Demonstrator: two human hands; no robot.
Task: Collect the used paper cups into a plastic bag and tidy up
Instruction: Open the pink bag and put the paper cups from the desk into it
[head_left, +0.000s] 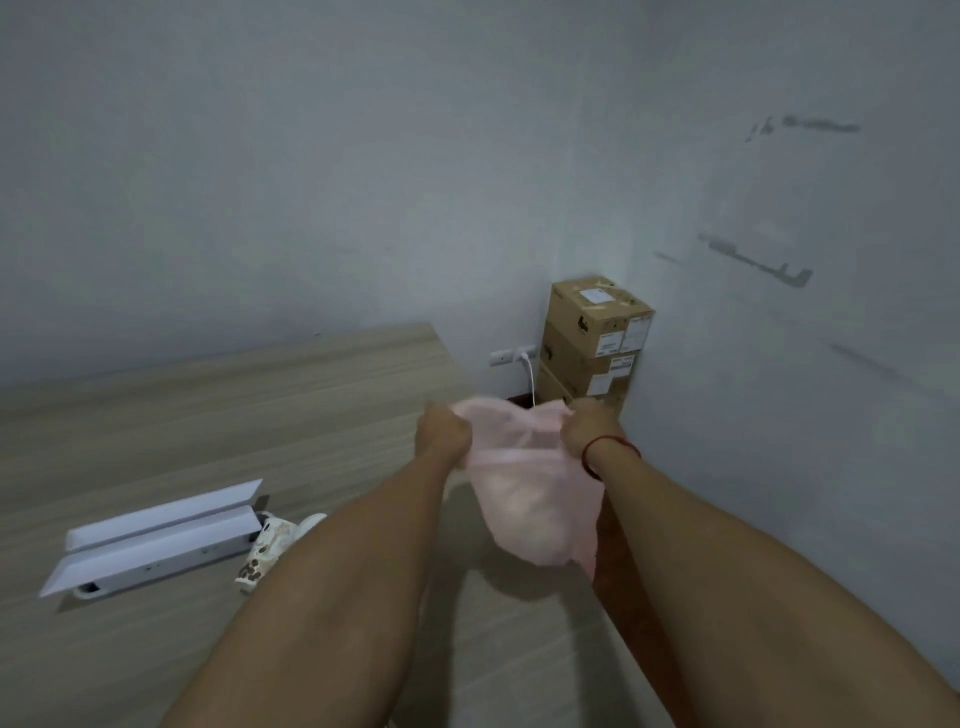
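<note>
Nearest me, my two forearms reached out over the wooden table (218, 395). My left hand (445, 431) and right hand (589, 428) each pinched an edge of the pink plastic bag (530, 493), pulling its mouth apart (ready, I judged, for cups). The bag hung above the table's right end. A white folded box (156, 535) lay left, a patterned paper cup (262, 553) touching it. Cardboard boxes (592, 343) stood far.

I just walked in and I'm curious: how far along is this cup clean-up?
Early, it seems. The left hand and right hand grip the pink plastic bag by its top, pulling it apart; whether anything is inside cannot be told. One patterned paper cup lies on its side on the wooden table, beside a white box.
</note>
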